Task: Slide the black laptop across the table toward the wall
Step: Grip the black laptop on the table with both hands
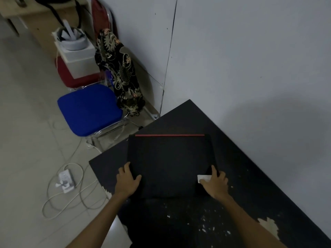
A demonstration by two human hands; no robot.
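Observation:
A closed black laptop (170,161) with a red strip along its far edge lies flat on the black table (241,176), a short way from the white wall (250,68). My left hand (127,179) grips the laptop's near left corner, thumb on the lid. On the near right corner sits my right hand (215,183), its thumb on a small white sticker (204,177). The laptop's near edge blends into the dark table.
The table's paint is chipped near me (268,225). A blue-seated chair (87,110) with patterned dark cloth (121,72) stands left of the table. White cables and a power strip (65,179) lie on the tiled floor. White boxes (77,56) rest on a red chair further back.

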